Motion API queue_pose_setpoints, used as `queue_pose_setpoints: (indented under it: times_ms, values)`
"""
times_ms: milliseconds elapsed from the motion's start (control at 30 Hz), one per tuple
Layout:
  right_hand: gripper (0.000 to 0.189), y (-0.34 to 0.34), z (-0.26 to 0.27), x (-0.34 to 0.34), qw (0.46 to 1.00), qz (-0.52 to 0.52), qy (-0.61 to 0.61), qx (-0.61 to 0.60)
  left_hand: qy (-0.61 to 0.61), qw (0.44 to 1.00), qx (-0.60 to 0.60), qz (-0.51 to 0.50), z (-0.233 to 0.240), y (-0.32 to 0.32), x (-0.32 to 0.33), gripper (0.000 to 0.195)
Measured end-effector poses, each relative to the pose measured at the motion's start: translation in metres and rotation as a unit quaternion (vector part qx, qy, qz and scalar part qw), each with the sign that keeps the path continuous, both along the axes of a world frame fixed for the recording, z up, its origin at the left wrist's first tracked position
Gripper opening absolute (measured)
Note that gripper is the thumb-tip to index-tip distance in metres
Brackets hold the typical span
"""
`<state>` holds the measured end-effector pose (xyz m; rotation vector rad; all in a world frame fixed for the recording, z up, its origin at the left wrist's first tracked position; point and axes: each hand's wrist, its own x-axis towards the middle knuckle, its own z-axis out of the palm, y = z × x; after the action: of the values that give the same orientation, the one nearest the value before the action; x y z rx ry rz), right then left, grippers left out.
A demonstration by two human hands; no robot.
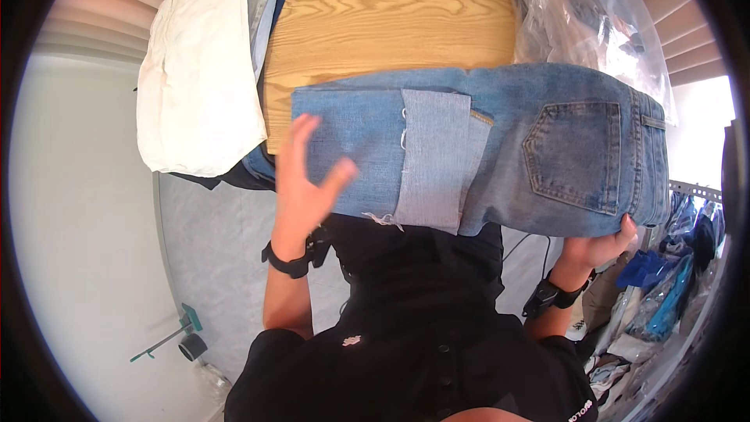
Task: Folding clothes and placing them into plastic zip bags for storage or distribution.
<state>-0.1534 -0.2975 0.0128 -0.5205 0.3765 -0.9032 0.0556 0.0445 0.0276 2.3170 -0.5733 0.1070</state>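
Observation:
A pair of blue denim jeans (504,152) lies folded lengthwise across the near edge of the wooden table, with its back pocket showing and the waistband at the right. The leg end is doubled back over itself, so a paler, frayed turned-up hem (436,158) lies across the middle. My left hand (304,181) is over the folded left end, blurred, its fingers and thumb spread. Whether it touches the denim I cannot tell. At the near corner by the waistband, my right hand (600,246) grips the jeans, thumb at the edge and fingers hidden underneath.
Cream trousers (202,70) and other garments hang over the table's left side. Clear plastic bags (586,17) lie at the far right of the wooden table (398,12). Bagged clothes (662,293) fill a rack at lower right. A broom (170,334) is at lower left.

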Motion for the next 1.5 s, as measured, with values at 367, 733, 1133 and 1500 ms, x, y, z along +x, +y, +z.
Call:
queue_pose_setpoints:
  times_ms: [367, 733, 1133, 1500]
  values:
    - [0.064, 0.010, 0.002, 0.003, 0.998, -0.001, 0.055, -0.029, 0.145, 0.972, 0.056, 0.175, -0.006, 0.010, 0.016, 0.040]
    - [0.053, 0.055, -0.001, 0.064, 0.984, 0.108, 0.134, -0.035, -0.039, 0.983, 0.061, 0.166, 0.081, 0.065, 0.146, 0.038]
    - [0.048, 0.043, -0.015, 0.069, 0.972, 0.185, 0.142, -0.012, 0.008, 0.958, 0.140, -0.252, 0.018, 0.026, 0.078, 0.031]
    - [0.051, 0.039, -0.022, 0.067, 0.973, 0.182, 0.142, -0.001, 0.113, 0.957, 0.020, -0.267, 0.019, 0.040, 0.078, 0.031]
